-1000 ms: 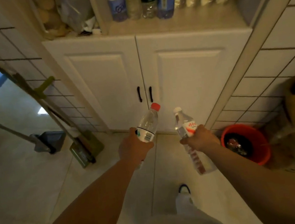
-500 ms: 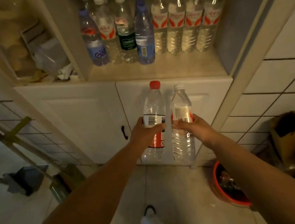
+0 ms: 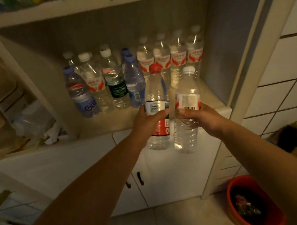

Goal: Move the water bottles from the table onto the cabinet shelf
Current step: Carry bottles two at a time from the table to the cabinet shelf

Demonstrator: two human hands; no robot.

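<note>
The left hand point(image 3: 146, 121) grips a red-capped water bottle point(image 3: 156, 100) and the right hand point(image 3: 199, 117) a white-capped water bottle point(image 3: 186, 107), both upright before the bottle-lined cabinet shelf point(image 3: 111, 122), their contents indistinct.

Two clear bottles upright before the shelf point(image 3: 107, 122).
Red-capped bottle point(image 3: 156, 96) just beside white-capped bottle point(image 3: 187, 96), both held off the shelf.

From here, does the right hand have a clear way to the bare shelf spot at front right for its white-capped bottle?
Probably yes. The right hand grips the white-capped bottle upright just before the shelf, whose front right part looks bare; the standing bottles are further back.
</note>
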